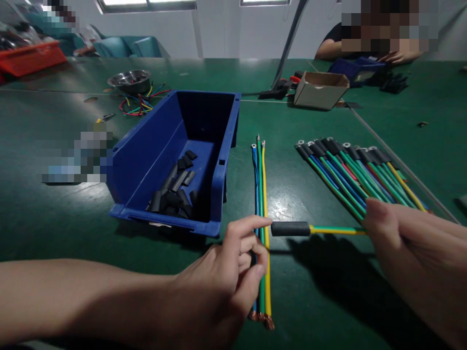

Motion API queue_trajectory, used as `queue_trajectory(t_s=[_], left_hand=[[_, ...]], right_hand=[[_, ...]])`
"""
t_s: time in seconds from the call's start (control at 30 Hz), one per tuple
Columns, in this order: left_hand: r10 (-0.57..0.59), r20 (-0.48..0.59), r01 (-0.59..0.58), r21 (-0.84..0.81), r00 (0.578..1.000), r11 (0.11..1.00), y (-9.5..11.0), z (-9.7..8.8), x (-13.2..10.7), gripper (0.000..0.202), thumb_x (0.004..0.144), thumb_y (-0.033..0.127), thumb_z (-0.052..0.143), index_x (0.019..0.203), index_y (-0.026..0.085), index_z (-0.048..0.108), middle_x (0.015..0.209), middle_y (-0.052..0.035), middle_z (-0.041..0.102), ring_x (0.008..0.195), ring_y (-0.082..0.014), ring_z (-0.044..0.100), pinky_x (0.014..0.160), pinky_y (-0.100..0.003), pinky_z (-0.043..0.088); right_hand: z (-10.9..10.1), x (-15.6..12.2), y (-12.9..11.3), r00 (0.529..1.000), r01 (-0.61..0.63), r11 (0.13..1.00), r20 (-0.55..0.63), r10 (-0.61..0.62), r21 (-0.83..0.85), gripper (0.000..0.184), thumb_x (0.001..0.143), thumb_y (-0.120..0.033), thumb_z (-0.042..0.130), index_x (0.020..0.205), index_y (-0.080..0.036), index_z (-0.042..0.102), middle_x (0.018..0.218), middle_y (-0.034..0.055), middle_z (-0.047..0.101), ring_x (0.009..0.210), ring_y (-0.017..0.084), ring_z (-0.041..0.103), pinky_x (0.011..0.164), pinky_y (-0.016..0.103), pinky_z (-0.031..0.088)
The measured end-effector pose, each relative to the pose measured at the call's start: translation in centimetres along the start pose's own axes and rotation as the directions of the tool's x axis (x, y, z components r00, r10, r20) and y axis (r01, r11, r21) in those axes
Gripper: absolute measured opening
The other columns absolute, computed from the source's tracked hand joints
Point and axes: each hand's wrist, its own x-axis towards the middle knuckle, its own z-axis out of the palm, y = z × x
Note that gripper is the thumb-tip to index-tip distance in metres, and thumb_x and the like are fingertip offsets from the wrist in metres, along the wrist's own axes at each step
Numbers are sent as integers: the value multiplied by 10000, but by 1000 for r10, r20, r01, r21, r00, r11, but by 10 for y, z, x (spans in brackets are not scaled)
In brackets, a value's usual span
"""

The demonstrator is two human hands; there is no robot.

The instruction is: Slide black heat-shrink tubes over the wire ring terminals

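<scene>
My right hand [408, 248] pinches a green-and-yellow wire [337, 230] at the right. Over that wire's left end sits a black heat-shrink sleeve [291, 228], pointing left. My left hand [237, 272] has its index finger stretched to the sleeve's free end, at or almost touching it. Its other fingers curl toward the thumb around a small dark piece that is mostly hidden. Beneath that hand lie blue, green and yellow wires [267, 272], with metal lugs at the far ends and bare copper strands at the near ends.
A blue bin [164, 221] at the left holds several loose black sleeves [178, 182]. At right lies a row of sleeved wires [359, 170]. Farther back are a metal bowl [130, 81], loose wires [136, 106], a cardboard box [321, 91] and a person [330, 46] across the table.
</scene>
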Motion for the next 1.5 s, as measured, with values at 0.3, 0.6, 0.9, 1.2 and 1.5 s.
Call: queue_trajectory(t_s=[0.3,0.6,0.9,1.2,1.5], left_hand=[[-47,-9,47,-31,999,998,3,-1,2,579,958,15,402,1414,277,160,929,-8,571,767,-109,586,625,-221,455],[-11,22,10,9,1000,1000,2,-4,1,649,921,9,458,1428,278,154,943,6,586,608,-63,517,543,-176,413],[23,85,-26,33,996,999,4,-8,1,695,894,34,497,1426,292,133,912,21,577,553,-58,491,556,-160,453],[-67,36,61,144,997,988,1,-2,-5,674,898,110,524,1439,312,177,905,27,558,564,-71,478,585,-192,458],[-72,97,66,57,993,996,7,-6,0,656,896,72,502,1405,309,164,927,32,596,539,-59,469,553,-185,426]], right_hand=[[1,0,-1,999,51,998,16,-52,32,477,968,-344,412,508,-226,361,397,-77,330,301,49,371,349,222,264],[2,-5,1,999,21,998,26,-23,61,479,960,-387,438,513,-219,408,418,-66,385,340,47,406,380,227,274],[4,-10,3,996,88,995,10,-88,41,438,964,-348,457,548,-212,457,487,-54,490,422,53,484,432,220,300],[6,-10,1,990,140,990,3,-140,-10,442,964,-275,487,530,-200,452,475,-47,447,413,53,424,436,219,270],[11,-13,1,996,86,996,17,-86,3,442,979,-302,463,549,-202,443,483,-55,416,428,60,421,468,225,273]])
